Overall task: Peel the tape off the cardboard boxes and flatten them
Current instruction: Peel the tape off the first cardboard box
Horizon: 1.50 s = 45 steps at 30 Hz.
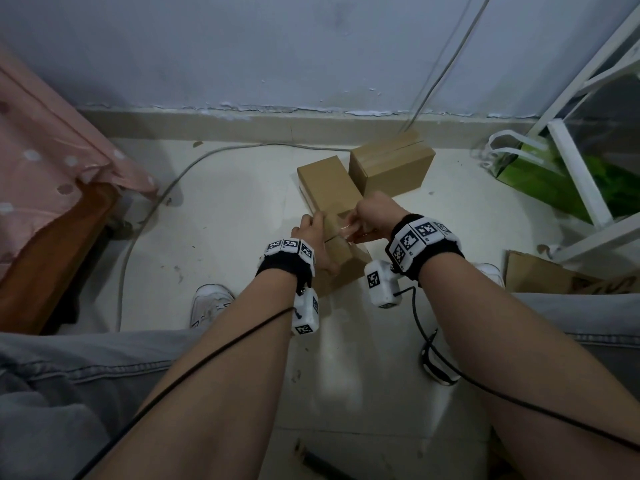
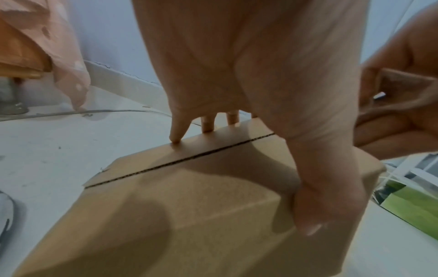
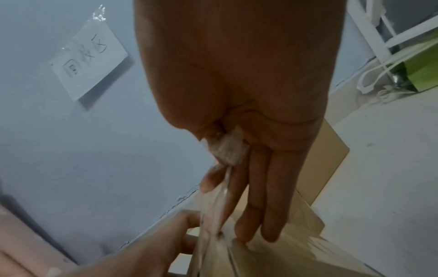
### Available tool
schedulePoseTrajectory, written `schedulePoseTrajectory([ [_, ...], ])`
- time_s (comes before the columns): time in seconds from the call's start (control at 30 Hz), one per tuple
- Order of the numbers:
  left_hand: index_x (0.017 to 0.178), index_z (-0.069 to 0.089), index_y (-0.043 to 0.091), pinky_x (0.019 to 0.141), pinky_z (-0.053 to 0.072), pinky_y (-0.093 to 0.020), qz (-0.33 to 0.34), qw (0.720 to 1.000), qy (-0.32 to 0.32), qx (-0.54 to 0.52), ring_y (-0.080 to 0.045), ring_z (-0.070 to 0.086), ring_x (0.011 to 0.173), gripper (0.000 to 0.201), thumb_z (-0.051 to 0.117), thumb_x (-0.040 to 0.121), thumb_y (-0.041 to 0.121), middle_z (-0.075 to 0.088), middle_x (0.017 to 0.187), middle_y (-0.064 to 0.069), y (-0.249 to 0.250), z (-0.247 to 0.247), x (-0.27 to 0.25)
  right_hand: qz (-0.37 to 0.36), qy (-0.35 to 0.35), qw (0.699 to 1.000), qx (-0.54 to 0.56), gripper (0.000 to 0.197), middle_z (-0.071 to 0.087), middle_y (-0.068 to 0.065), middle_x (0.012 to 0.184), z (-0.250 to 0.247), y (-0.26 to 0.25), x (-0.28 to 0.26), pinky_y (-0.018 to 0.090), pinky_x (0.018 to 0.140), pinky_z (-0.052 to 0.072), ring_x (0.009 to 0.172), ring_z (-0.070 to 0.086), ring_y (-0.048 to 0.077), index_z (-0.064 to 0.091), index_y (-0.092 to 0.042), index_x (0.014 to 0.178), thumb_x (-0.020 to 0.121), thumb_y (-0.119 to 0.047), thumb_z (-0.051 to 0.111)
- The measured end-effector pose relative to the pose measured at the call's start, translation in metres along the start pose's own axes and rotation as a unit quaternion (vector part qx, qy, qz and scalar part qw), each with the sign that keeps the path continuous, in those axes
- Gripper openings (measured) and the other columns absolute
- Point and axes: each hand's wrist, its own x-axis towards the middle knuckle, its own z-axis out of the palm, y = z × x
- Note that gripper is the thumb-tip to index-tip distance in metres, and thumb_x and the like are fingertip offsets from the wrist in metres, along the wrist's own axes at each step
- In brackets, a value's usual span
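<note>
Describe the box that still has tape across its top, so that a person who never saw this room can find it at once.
Look along the foot of the blue-grey wall, where three brown boxes sit on the pale floor. The taped box is the farthest one, nearest the wall, just left of the green bag. Unlike its neighbours, neither hand touches it, and shiny clear tape runs over its top.

dim, flat light | soft shadows | wrist views blurred | edges warped
</note>
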Motion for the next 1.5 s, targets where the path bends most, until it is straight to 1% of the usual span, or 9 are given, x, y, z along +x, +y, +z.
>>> schedulePoseTrajectory([
  [0.17,0.143,0.02,0.022,0.092,0.05,-0.047,-0.01,1.0,0.001,-0.023,-0.036,0.047,0.121,0.121,0.094,0.049,0.038,0.035,0.136,-0.008,-0.008,-0.002,-0.001,0.008,0.063,0.995,0.079,0.023,0.062,0.015,0.074,-0.013,0.002,0.002,0.036,0.065,0.058,0.063,0.064,0.026,0.053,-0.005,0.075,0.095,0.0,0.044],
  [0.33,0.141,0.02,0.018,0.085,0.053,-0.044,-0.011,0.998,-0.004,-0.058,-0.034,0.051,0.116,0.114,0.092,0.053,0.03,0.033,0.134,-0.007,-0.013,-0.01,0.0,0.016,0.114,0.981,0.154,0.019,0.059,0.023,0.066,-0.029,-0.005,0.001,0.054,0.066,0.06,0.061,0.066,0.037,0.054,0.003,0.079,0.087,0.011,0.038],
  [0.5,0.139,0.021,0.016,0.091,0.052,-0.047,-0.024,0.998,0.004,-0.063,-0.034,0.049,0.118,0.112,0.092,0.054,0.031,0.035,0.132,-0.008,-0.016,-0.016,0.0,0.016,0.1,0.974,0.203,0.021,0.038,0.008,0.059,-0.019,-0.015,-0.006,0.042,0.064,0.052,0.049,0.043,0.022,0.042,-0.01,0.068,0.089,-0.006,0.038],
  [0.63,0.144,0.018,0.016,0.091,0.05,-0.042,-0.017,0.995,0.009,-0.093,-0.032,0.049,0.121,0.114,0.09,0.058,0.031,0.035,0.138,-0.009,-0.009,-0.015,0.002,-0.015,0.025,0.99,0.138,0.015,0.06,0.018,0.082,-0.009,-0.017,-0.006,0.053,0.076,0.06,0.068,0.062,0.031,0.053,-0.001,0.099,0.095,-0.015,0.048],
  [0.8,0.147,0.014,0.017,0.094,0.05,-0.045,-0.051,0.997,0.004,-0.065,-0.036,0.049,0.12,0.121,0.088,0.056,0.045,0.037,0.135,-0.012,-0.004,-0.024,0.003,-0.064,0.097,0.993,0.007,0.034,0.063,0.01,0.114,-0.017,0.006,0.001,0.04,0.075,0.061,0.084,0.063,0.019,0.059,-0.014,0.121,0.092,-0.031,0.065],
  [1.07,0.151,0.012,0.011,0.097,0.047,-0.046,-0.127,0.99,-0.006,-0.061,-0.037,0.045,0.127,0.121,0.084,0.062,0.052,0.034,0.141,-0.017,-0.008,-0.021,0.005,0.01,0.168,0.985,0.038,0.087,0.065,0.016,0.093,-0.021,0.044,0.017,0.033,0.047,0.056,0.061,0.063,0.022,0.011,-0.015,0.148,0.087,-0.007,0.072],
  [1.17,0.15,0.012,0.009,0.096,0.045,-0.045,-0.143,0.987,0.002,-0.071,-0.038,0.045,0.127,0.121,0.083,0.063,0.054,0.034,0.141,-0.019,-0.005,-0.022,0.004,0.002,0.168,0.986,0.011,0.057,0.063,0.019,0.104,-0.017,0.047,0.027,0.024,0.044,0.054,0.063,0.067,0.023,0.037,-0.004,0.131,0.086,-0.002,0.071],
  [1.27,0.147,0.016,0.009,0.098,0.046,-0.045,-0.146,0.987,0.005,-0.064,-0.035,0.045,0.127,0.118,0.083,0.063,0.055,0.037,0.139,-0.017,-0.001,-0.022,0.004,-0.005,0.153,0.988,-0.016,0.019,0.071,0.016,0.103,-0.012,0.049,0.038,0.032,0.068,0.062,0.079,0.073,0.025,0.065,0.003,0.103,0.085,-0.004,0.068],
  [1.5,0.146,0.018,0.006,0.101,0.045,-0.046,-0.155,0.987,0.0,-0.045,-0.033,0.041,0.129,0.113,0.082,0.065,0.052,0.034,0.14,-0.016,0.009,-0.021,0.004,0.029,0.125,0.981,-0.145,0.031,0.052,0.016,0.122,-0.002,0.054,0.048,0.037,0.085,0.046,0.102,0.056,0.033,0.055,-0.004,0.111,0.086,-0.021,0.05],
])
